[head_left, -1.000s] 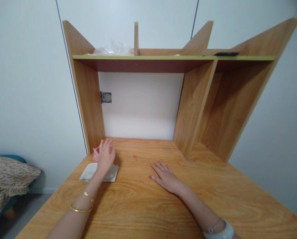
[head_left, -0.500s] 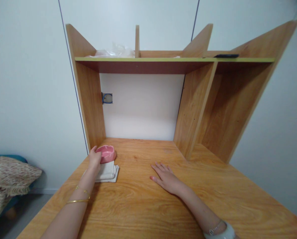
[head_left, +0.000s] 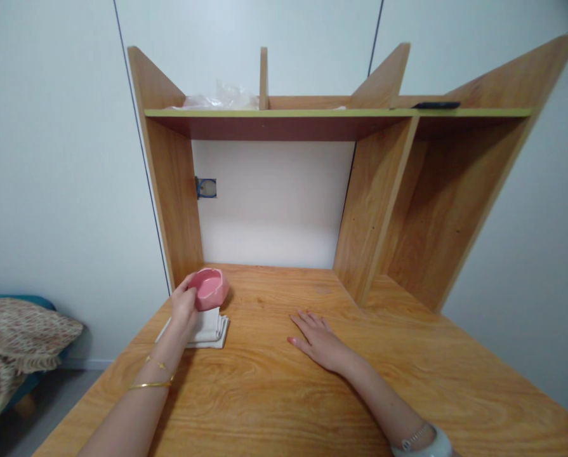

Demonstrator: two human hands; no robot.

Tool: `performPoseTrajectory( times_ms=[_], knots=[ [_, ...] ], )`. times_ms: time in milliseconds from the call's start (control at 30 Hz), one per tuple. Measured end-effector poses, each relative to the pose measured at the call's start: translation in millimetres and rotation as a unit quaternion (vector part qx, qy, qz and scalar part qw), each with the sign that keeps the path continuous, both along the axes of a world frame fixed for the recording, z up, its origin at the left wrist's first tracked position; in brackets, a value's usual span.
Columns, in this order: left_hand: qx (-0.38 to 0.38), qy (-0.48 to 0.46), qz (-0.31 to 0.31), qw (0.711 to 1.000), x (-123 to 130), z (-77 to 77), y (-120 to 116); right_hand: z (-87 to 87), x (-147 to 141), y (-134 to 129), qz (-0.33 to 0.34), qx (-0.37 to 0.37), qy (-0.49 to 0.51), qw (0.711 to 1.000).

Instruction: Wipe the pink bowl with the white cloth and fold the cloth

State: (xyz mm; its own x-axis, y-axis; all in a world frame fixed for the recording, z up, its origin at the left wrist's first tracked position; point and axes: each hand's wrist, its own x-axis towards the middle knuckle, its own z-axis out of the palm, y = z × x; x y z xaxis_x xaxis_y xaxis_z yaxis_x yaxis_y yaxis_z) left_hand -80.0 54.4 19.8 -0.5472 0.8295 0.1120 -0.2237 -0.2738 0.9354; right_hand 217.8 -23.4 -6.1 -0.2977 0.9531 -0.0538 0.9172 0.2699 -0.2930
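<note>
A pink bowl (head_left: 212, 291) is at the back left of the wooden desk (head_left: 259, 393), tilted and seemingly raised a little off the surface. My left hand (head_left: 184, 303) grips its left rim, thumb and fingers closed on it. Just in front of the bowl lies a folded whitish cloth (head_left: 210, 330), partly covered by my left hand and wrist. My right hand (head_left: 317, 339) rests palm down on the middle of the desk, fingers spread, holding nothing.
A wooden shelf unit (head_left: 278, 114) stands along the back, with clear plastic (head_left: 221, 98) and a dark flat object (head_left: 436, 105) on top. Upright panels (head_left: 369, 209) reach down to the desk. A patterned cover (head_left: 21, 330) lies at far left.
The pink bowl has been lifted slightly and tilted, moving a little right and up in my left hand. My right hand has stayed in place.
</note>
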Motion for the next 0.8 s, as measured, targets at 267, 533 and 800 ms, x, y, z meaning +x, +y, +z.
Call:
performPoseTrajectory(
  times_ms=[267,533,800],
  knots=[
    [0.04,-0.072,-0.192,0.978,45.5,5.3,-13.0,0.8,-0.7,-1.6,-0.002,0.014,0.001,1.0],
    [0.037,0.02,-0.221,0.974,77.0,-20.1,-22.3,-0.7,-3.3,-0.1,0.019,0.05,0.021,0.998],
    [0.027,0.07,-0.206,0.976,78.2,-25.1,-21.8,-3.7,-3.2,1.5,0.019,0.05,0.027,0.998]
  ],
)
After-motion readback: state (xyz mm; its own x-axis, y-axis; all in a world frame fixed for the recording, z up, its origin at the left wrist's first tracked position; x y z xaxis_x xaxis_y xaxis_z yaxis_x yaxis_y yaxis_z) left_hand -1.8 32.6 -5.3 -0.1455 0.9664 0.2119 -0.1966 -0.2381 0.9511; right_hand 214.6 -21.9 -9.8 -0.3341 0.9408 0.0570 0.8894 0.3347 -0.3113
